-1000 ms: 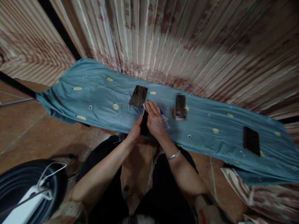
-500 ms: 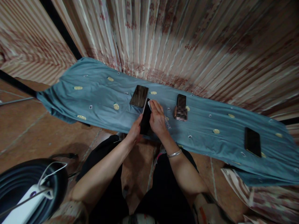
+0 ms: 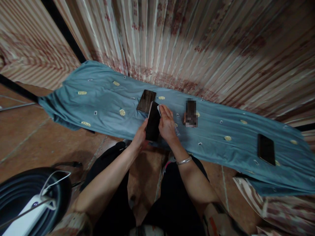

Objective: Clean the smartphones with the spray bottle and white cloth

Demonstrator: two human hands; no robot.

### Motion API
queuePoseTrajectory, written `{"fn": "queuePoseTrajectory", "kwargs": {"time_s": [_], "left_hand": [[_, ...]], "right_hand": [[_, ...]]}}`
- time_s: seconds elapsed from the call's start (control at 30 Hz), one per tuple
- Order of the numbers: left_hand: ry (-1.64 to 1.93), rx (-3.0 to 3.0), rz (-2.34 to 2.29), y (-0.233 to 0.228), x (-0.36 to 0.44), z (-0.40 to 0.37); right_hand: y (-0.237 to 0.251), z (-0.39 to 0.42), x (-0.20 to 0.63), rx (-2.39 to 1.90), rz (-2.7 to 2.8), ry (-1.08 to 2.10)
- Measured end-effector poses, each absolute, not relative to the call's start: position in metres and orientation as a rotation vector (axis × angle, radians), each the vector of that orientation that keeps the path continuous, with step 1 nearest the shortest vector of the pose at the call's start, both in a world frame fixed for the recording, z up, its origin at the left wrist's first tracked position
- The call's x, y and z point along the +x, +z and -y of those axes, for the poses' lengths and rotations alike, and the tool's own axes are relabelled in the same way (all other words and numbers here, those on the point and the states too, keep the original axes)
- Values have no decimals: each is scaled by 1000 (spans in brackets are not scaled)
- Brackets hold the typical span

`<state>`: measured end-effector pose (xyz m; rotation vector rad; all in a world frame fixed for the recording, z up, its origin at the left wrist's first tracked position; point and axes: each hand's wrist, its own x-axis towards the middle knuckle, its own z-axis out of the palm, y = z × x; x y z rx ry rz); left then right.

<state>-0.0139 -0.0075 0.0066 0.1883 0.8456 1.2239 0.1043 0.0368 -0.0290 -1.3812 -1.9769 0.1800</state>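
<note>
Head view, left hand: the left hand point(image 3: 140, 136) is closed around the lower edge of a dark phone point(image 3: 153, 121), which is held tilted above the near edge of the cloth point(image 3: 103, 108).
Head view, right hand: the right hand point(image 3: 167, 125) lies along the phone's right side, with a white wipe point(image 3: 158, 108) pinched in the fingers point(image 3: 168, 113) against the phone's top corner.
Change: since a second ago the phone has been turned, so that more of its dark face is shown; the wipe has been shifted from the top edge to the upper right corner, and the small bottle seen then beside the right hand is now almost hidden behind it. The wiping is judged to be under way on this phone, not finished.
Place: the phone is held just in front of a second phone point(image 3: 146, 101) lying flat on the cloth, nearly touching it in the picture.
Around: a third phone point(image 3: 190, 113), partly blurred, lies to the right; a fourth phone point(image 3: 266, 149) lies well apart at the far right.
Behind: a striped curtain point(image 3: 197, 42) hangs at the back.
Below left: a dark round object point(image 3: 27, 190) with a white cable is seen on the floor.
In the way: nothing is seen between the hands and the phone.
</note>
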Motion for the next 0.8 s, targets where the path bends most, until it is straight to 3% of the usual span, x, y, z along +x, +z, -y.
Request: {"fn": "queuePoseTrajectory", "kwargs": {"time_s": [0.8], "left_hand": [[1330, 131, -836, 11, -31, -8]], "right_hand": [[-35, -10, 86, -1287, 1999, 373]]}}
